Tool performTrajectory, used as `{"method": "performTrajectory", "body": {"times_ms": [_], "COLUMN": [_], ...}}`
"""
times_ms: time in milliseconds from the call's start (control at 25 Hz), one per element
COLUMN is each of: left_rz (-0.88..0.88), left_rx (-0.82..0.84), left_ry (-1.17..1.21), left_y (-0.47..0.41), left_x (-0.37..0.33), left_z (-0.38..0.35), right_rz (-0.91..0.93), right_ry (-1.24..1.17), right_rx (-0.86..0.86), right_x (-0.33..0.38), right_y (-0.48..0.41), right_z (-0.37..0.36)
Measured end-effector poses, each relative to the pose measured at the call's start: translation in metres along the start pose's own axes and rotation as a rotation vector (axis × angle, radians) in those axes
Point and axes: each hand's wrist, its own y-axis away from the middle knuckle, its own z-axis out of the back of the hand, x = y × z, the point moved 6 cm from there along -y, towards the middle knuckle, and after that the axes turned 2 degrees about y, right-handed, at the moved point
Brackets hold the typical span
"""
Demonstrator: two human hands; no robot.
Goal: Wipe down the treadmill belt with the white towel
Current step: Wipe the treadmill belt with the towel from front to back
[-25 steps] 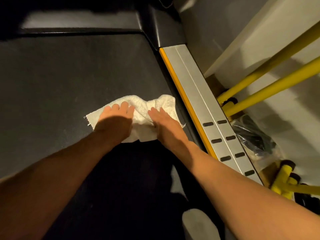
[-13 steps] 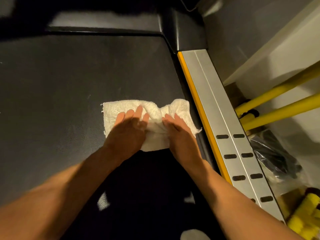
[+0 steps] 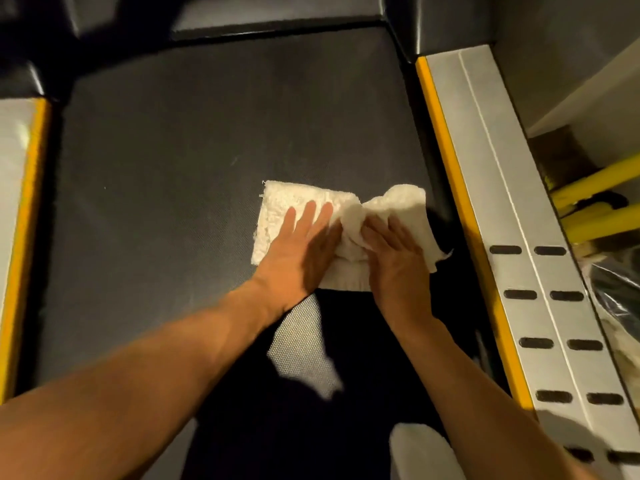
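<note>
A white towel (image 3: 287, 206) lies on the dark grey treadmill belt (image 3: 173, 174), close to the belt's right edge. My left hand (image 3: 301, 251) presses flat on the towel's left half, fingers straight. My right hand (image 3: 398, 261) lies flat on the right half, fingers straight and pointing up-left. Between the two hands the cloth is bunched into a raised fold. The towel's near edge is hidden under both palms.
A silver side rail (image 3: 502, 188) with a yellow strip and dark slots runs along the belt's right. A matching rail (image 3: 17, 174) borders the left. The black motor cover (image 3: 277, 12) closes the far end. Yellow tubes (image 3: 595, 188) and a plastic bag (image 3: 620, 292) lie at the right.
The view has swung left, bringing the left rail into sight. Both hands have stayed flat on the towel, and the cloth has bunched up more between them.
</note>
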Motion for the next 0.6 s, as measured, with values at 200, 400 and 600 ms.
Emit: {"method": "performTrajectory", "body": {"times_ms": [200, 400, 600], "left_rz": [0.211, 0.062, 0.334], "left_rx": [0.065, -0.010, 0.064], "left_ry": [0.108, -0.143, 0.029], "left_y": [0.009, 0.074, 0.086], "left_x": [0.047, 0.037, 0.103], "left_z": [0.011, -0.019, -0.006], "right_rz": [-0.003, 0.189, 0.169], "right_ry": [0.086, 0.109, 0.082], "right_rx": [0.155, 0.143, 0.244], "right_x": [0.042, 0.056, 0.118], "right_y": [-0.028, 0.010, -0.027], "right_z": [-0.026, -0.019, -0.047]}}
